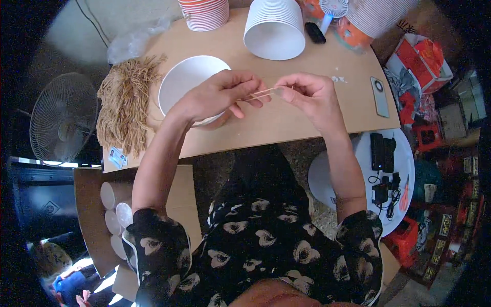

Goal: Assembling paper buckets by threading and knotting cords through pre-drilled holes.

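A thin tan string (262,94) is stretched between my hands over the front of the table. My left hand (217,94) holds one part of it among its fingers, partly in front of a white paper tub (180,77). With thumb and forefinger, my right hand (313,97) pinches the other part of the string. The strand looks doubled between them. Left of the tub lies a loose bundle of tan strings (125,102), some hanging to the table's left edge.
Stacked white tubs (273,30) and orange-patterned tubs (205,13) stand at the back of the table (255,128). A phone (379,97) lies at the right edge. On a round white stool (368,204) are chargers and scissors (404,197). A fan (64,120) stands left, above an open carton (99,256).
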`<action>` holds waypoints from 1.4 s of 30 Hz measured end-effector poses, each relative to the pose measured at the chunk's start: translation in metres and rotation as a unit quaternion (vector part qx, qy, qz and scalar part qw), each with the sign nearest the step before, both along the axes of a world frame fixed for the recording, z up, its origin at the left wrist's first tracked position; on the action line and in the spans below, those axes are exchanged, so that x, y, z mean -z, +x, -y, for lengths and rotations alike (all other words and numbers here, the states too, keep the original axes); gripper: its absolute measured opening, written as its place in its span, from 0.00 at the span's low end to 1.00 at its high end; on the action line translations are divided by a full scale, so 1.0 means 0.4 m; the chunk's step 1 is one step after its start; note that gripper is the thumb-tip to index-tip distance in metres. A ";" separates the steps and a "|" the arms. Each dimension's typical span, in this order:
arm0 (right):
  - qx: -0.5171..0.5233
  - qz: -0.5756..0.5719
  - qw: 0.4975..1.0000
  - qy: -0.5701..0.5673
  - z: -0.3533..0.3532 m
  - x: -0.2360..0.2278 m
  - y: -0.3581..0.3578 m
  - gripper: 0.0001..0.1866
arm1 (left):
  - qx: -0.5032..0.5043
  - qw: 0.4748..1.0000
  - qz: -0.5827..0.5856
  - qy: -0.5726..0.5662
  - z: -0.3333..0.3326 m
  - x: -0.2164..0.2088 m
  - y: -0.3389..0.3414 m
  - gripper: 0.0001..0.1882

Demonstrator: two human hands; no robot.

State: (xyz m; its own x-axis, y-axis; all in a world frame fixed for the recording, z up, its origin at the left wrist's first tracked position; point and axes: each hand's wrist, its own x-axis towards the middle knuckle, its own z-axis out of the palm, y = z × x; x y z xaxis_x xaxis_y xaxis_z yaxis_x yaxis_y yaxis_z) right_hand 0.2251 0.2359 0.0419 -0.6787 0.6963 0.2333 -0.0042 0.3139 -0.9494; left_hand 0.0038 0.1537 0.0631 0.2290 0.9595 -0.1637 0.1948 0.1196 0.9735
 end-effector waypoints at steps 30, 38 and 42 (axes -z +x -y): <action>-0.025 -0.028 0.972 -0.231 0.011 0.015 -0.078 0.07 | -0.146 0.947 -0.060 0.281 0.036 0.088 -0.012 0.09; 0.012 -0.097 0.972 -0.213 -0.007 0.004 -0.069 0.10 | -0.099 0.989 -0.014 0.113 0.042 0.037 -0.020 0.10; 0.032 -0.108 0.974 -0.197 -0.001 0.010 -0.081 0.10 | -0.080 0.993 0.067 0.051 0.037 0.039 -0.031 0.12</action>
State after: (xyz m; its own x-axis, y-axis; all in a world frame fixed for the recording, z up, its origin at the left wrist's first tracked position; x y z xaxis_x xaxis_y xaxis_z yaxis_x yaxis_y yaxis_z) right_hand 0.1925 0.2363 0.0380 -0.5952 0.8004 0.0722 -0.2095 -0.0678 -0.9755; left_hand -0.0086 0.1389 0.0475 0.0849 0.9955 -0.0416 0.0500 0.0374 0.9980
